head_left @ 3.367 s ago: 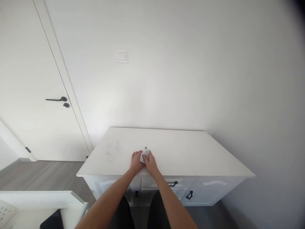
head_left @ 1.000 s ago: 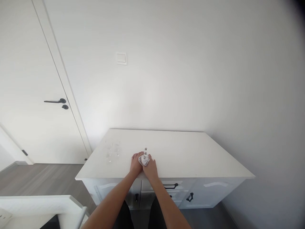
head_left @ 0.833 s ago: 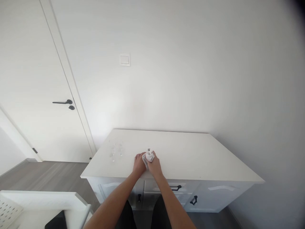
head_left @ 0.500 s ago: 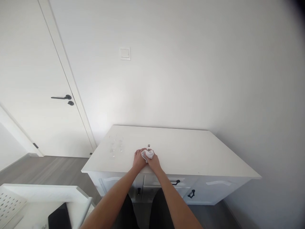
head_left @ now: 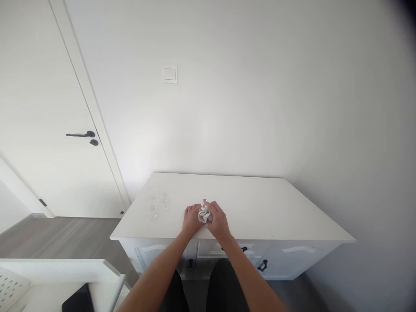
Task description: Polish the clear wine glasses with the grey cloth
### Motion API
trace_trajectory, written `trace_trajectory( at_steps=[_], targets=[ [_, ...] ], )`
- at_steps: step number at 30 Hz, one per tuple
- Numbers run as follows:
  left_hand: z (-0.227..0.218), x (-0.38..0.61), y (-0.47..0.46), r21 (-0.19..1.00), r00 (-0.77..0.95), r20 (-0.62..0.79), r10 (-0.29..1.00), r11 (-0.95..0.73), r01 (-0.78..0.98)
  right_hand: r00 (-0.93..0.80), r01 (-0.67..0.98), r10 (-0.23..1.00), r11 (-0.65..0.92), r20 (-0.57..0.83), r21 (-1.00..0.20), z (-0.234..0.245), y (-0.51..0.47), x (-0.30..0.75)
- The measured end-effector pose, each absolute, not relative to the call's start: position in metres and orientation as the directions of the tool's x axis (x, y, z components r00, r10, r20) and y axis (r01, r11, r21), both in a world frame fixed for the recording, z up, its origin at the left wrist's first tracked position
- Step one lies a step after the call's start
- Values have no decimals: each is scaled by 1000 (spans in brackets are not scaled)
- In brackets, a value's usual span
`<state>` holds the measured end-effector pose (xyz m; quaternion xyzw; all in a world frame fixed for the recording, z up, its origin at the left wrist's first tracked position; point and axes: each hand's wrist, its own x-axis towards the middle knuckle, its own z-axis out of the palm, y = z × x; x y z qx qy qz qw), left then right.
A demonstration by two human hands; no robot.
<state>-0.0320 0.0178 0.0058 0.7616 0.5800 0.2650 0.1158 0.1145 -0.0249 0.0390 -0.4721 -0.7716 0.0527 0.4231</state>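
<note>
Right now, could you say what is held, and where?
Right hand grips a crumpled white cloth around the lower part of a small clear glass; left hand: cannot tell.

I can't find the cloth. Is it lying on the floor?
No, the right hand grips the white cloth on the white cabinet top, with the left hand close beside it.
</note>
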Motion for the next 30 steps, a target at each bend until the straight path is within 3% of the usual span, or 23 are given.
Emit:
trace_trajectory(
  at_steps=[3,6,14,19,21,22,24,26,28,30],
  targets=[
    [1,-34,19,481,199,261,945,-306,822,-474,777,758,600,449,-191,42,-19,117],
    [-3,-35,21,476,209,274,939,-321,818,-540,819,771,574,337,1,36,-12,123],
    [-5,-34,25,514,201,259,945,-311,799,-605,777,717,626,348,62,45,16,135],
    [-5,-34,25,534,176,227,958,-274,800,-448,886,813,460,373,60,50,29,147],
    [-5,-35,25,532,192,222,956,-284,798,-292,940,861,338,417,-38,55,35,164],
    [-5,-35,26,527,201,224,954,-292,798,-189,950,881,275,434,-146,57,38,175],
    [-6,-35,27,513,202,236,950,-299,805,98,843,915,134,392,-521,61,44,201],
    [-7,-34,29,500,197,256,946,-304,811,375,502,910,-38,178,-864,62,48,230],
    [-8,-34,30,487,212,267,940,-321,812,478,250,878,-116,18,-961,60,50,258],
    [-9,-33,31,474,228,270,935,-336,814,496,122,866,-146,-67,-982,57,50,281]
  ],
)
